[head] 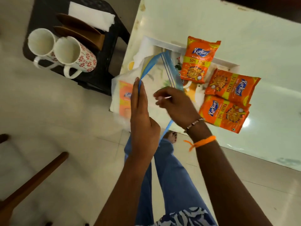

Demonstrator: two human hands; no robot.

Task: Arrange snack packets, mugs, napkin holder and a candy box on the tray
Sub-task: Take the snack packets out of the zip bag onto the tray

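The left hand [141,111] pinches the blue rim of a clear zip bag [160,75], flat-fingered; the right hand [175,106] curls loosely, seemingly at the bag's mouth. Right of them, three snack packets [199,60] overlap the tray [228,65]. Two mugs [71,54] sit far left on a black stool [110,46].

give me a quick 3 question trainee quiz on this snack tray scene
1. How many orange packets lie fully out of the bag?
2. True or false: the mugs stand on the tray.
3. Which hand pinches the bag's blue strip: A left hand, B right hand?

Key: 1. three; 2. false, they lie on the black stool; 3. A.
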